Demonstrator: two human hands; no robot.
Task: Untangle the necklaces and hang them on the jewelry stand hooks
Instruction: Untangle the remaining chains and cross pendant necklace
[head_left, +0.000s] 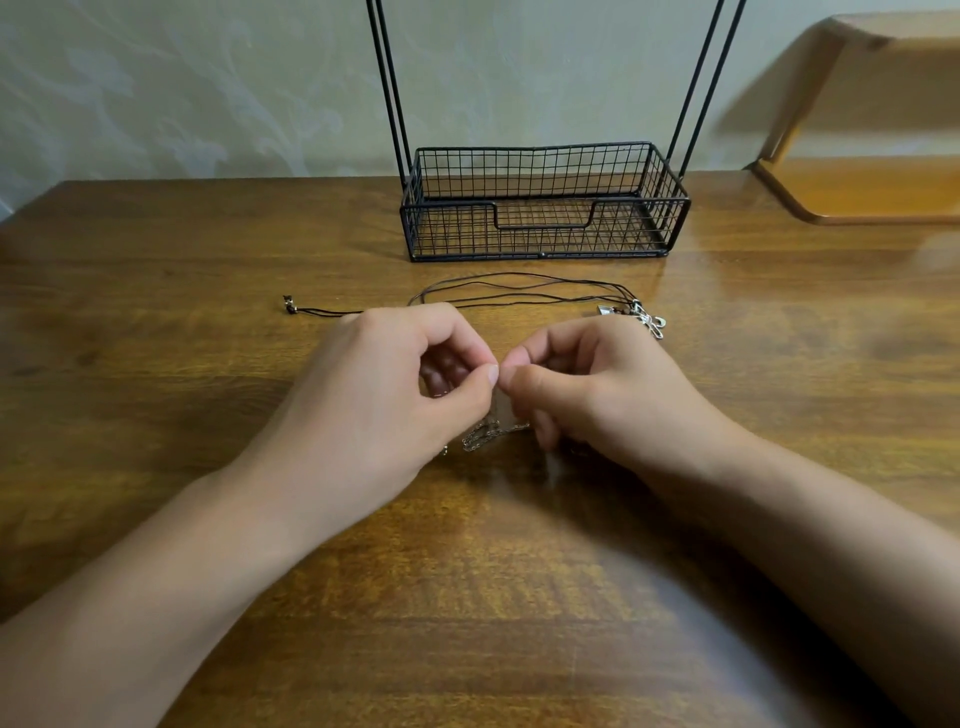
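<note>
Left hand (395, 384) and right hand (597, 389) meet, fingertips pinching a thin silver chain necklace (491, 434) to tease its knot; black cord necklaces (519, 291) wait at twelve o'clock before the black wire stand (543, 202) on the worktop (156, 338).

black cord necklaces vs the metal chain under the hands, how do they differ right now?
The black cord necklaces lie stretched out flat near the wire basket, untouched; the metal chain is bunched in a small heap.

The cords are dark and smooth; the chain is pale, shiny links.

The left hand and right hand pinch together right above the chain, seemingly holding it; no hand holds the cords.

Both rest on the wooden table, neither hung yet.
</note>
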